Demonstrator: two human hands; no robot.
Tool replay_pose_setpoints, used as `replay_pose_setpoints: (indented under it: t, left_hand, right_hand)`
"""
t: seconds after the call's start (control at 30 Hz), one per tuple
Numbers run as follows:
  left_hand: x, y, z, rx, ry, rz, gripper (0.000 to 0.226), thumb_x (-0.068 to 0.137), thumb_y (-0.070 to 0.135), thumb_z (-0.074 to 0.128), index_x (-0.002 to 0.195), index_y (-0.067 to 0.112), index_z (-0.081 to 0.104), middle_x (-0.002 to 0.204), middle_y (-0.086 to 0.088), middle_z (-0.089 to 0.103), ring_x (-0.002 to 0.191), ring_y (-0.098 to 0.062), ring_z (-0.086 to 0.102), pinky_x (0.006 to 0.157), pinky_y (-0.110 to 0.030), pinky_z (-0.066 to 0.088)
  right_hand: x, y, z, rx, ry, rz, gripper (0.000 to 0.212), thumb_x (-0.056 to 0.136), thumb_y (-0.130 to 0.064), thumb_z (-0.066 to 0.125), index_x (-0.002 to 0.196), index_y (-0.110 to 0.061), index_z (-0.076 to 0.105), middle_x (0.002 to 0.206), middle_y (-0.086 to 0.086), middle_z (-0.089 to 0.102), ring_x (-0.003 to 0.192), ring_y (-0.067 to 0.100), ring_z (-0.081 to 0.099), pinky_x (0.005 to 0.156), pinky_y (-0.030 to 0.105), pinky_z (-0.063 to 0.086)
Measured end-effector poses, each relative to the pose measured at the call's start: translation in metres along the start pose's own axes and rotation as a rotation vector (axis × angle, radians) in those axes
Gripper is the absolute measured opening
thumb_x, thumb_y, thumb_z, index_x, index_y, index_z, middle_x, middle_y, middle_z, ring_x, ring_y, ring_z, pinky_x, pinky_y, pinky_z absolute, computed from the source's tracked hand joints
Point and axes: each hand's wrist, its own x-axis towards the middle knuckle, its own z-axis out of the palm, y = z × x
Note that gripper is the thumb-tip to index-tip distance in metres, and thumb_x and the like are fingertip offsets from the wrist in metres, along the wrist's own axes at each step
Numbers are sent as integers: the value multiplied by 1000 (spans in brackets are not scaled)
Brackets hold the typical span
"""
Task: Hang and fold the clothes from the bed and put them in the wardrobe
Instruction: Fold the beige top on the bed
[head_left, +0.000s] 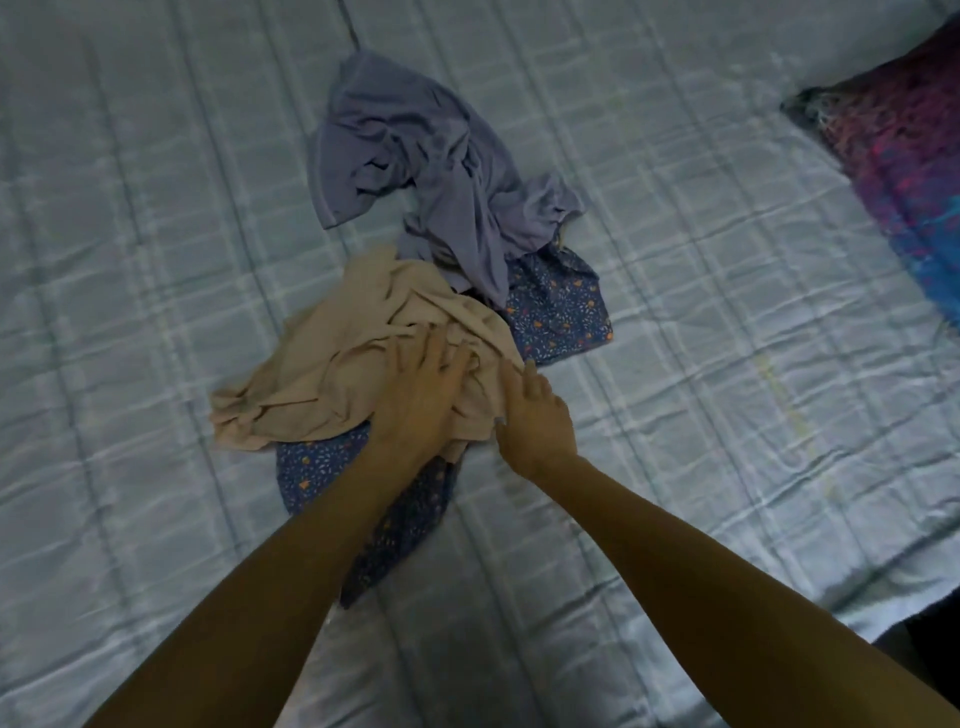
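Note:
A small heap of clothes lies in the middle of the bed (156, 260). A crumpled beige garment (332, 364) is nearest me, over a dark blue patterned garment (561, 306) that shows at the right and below it. A grey-blue garment (415, 156) lies behind them. My left hand (421, 400) rests flat on the beige garment with its fingers spread. My right hand (535, 415) touches the right edge of the beige garment, fingers fairly straight; whether it pinches the cloth is not plain.
The bed has a pale blue checked quilt with stitched lines. A red, purple and blue woven blanket or pillow (904, 171) lies at the right edge. A dark gap (924, 644) beyond the bed shows at the lower right.

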Motion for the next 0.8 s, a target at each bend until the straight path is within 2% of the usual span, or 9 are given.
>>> replay_pose_setpoints:
  t: [0.07, 0.1, 0.2, 0.3, 0.37, 0.53, 0.6, 0.7, 0.8]
  left_hand:
    - [21, -9, 16, 72, -30, -37, 69, 90, 28, 54, 149, 17, 20, 148, -16, 33, 138, -35, 26, 113, -55, 12]
    - [27, -13, 20, 84, -12, -42, 64, 88, 27, 58, 145, 15, 31, 135, -17, 48, 129, -36, 38, 111, -55, 17]
    - [29, -19, 25, 72, 63, -2, 30, 75, 18, 69, 104, 12, 67, 90, -14, 68, 92, -35, 59, 96, -48, 40]
    - [15, -23, 7, -35, 137, 9, 15, 58, 7, 75, 70, 11, 68, 68, -13, 65, 70, -33, 62, 78, -40, 49]
    - [-1, -29, -11, -134, 142, -47, 14, 61, 6, 69, 74, 11, 68, 70, -16, 65, 71, -34, 61, 74, -39, 46]
    - [-51, -42, -67, -188, 309, -217, 35, 72, 9, 63, 106, 7, 65, 87, -20, 66, 78, -38, 61, 70, -39, 44]
    - [-75, -42, -93, -211, 345, -247, 30, 73, 11, 57, 102, 5, 63, 86, -20, 65, 75, -38, 60, 70, -40, 43]
    - [-111, -34, -129, -312, 410, -342, 32, 76, 22, 41, 95, 4, 59, 85, -19, 63, 75, -38, 59, 71, -40, 40]
    - [-140, -23, -173, -496, 522, -510, 14, 87, 19, 46, 94, 8, 53, 92, -15, 61, 79, -33, 57, 67, -37, 38]
  right_hand:
    - [18, 3, 6, -22, 5, 16, 85, 86, -13, 59, 151, -17, 5, 147, 17, 30, 124, 34, 41, 91, 40, 39]
    - [23, 3, 8, -21, 11, 20, 83, 85, -9, 58, 151, -18, 8, 137, 16, 42, 113, 34, 49, 81, 37, 40]
    - [27, 2, 4, 40, 47, -8, 55, 89, -7, 49, 141, -20, 39, 116, 12, 56, 97, 32, 57, 71, 33, 41]
    - [18, -2, -11, 166, 128, -49, 35, 92, -9, 46, 121, -18, 63, 106, 13, 58, 93, 32, 59, 71, 34, 46]
    - [7, -6, -28, 266, 150, -70, 31, 92, -9, 46, 117, -15, 64, 105, 15, 57, 93, 32, 58, 73, 36, 48]
    - [-33, -28, -95, 468, 319, -128, 29, 90, -17, 38, 108, -10, 59, 103, 14, 61, 92, 30, 58, 74, 38, 47]
    - [-57, -42, -128, 511, 370, -170, 41, 84, -29, 29, 105, -9, 59, 99, 12, 63, 87, 27, 59, 73, 38, 46]
    - [-94, -59, -174, 536, 501, -249, 43, 86, -29, 26, 101, -6, 59, 89, 14, 64, 78, 29, 60, 67, 42, 47]
    - [-127, -70, -224, 521, 593, -333, 39, 93, -23, 26, 103, -4, 59, 82, 16, 64, 71, 30, 59, 61, 41, 45]
